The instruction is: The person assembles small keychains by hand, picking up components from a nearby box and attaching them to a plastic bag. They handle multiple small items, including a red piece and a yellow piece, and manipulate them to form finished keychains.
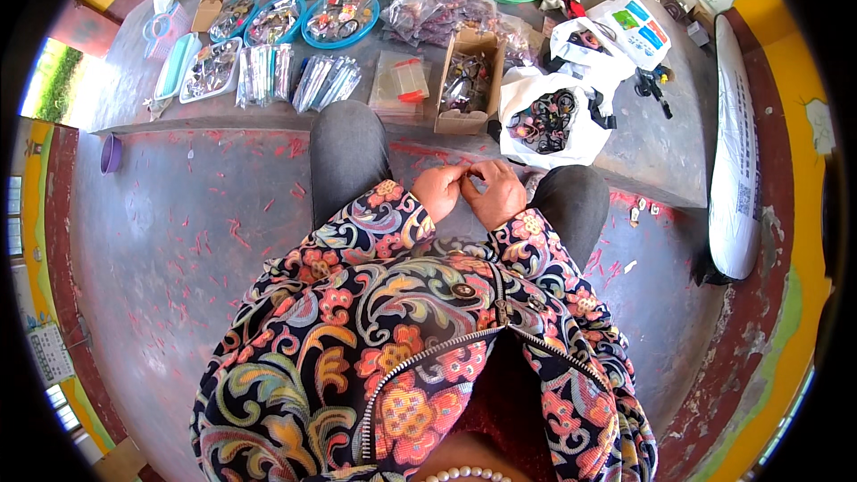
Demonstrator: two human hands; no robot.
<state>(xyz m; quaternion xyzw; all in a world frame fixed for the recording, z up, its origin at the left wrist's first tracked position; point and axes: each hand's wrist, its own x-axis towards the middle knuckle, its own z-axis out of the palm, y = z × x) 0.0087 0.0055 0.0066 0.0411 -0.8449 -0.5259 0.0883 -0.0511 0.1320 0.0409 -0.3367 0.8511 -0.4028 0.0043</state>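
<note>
the left hand (436,193) and right hand (496,195) meet at the fingertips between the left knee (350,143) and right knee (571,210), which bound their room sideways. fingers of both are curled nearly closed; whether something small is pinched there, i cannot tell. just beyond, by the front edge of the concrete ledge (652,147), stand an open cardboard box (462,124) and a white bag (527,89), both filled with small items. slim clear packets (327,82) lie left along that edge, round baskets (340,45) farther back. red scraps (237,232) litter the open floor (214,303) below.
</note>
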